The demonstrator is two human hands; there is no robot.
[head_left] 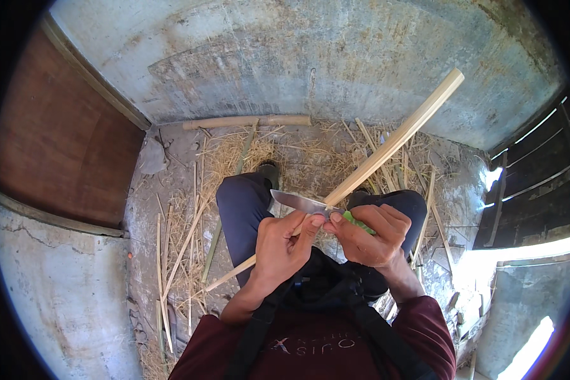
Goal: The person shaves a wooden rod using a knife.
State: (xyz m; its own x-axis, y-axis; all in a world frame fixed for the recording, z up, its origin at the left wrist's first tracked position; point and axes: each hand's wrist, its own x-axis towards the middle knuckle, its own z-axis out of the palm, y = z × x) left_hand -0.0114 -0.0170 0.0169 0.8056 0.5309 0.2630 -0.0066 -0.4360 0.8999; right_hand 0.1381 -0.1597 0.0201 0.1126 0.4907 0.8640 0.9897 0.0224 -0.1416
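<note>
A knife with a green handle is gripped in my right hand. Its blade points left and lies across a long pale bamboo strip. The strip's wide part rises away from the blade toward the upper right. My left hand is closed around a narrow pale length that comes out below it toward the lower left. My fingers hide whether this is the same piece as the wide part. Both thumbs are close together just under the blade.
Straw-like shavings and several thin bamboo strips litter the floor around my legs. A thick bamboo pole lies along the foot of the grey wall. A brown panel is at the left, dark slats at the right.
</note>
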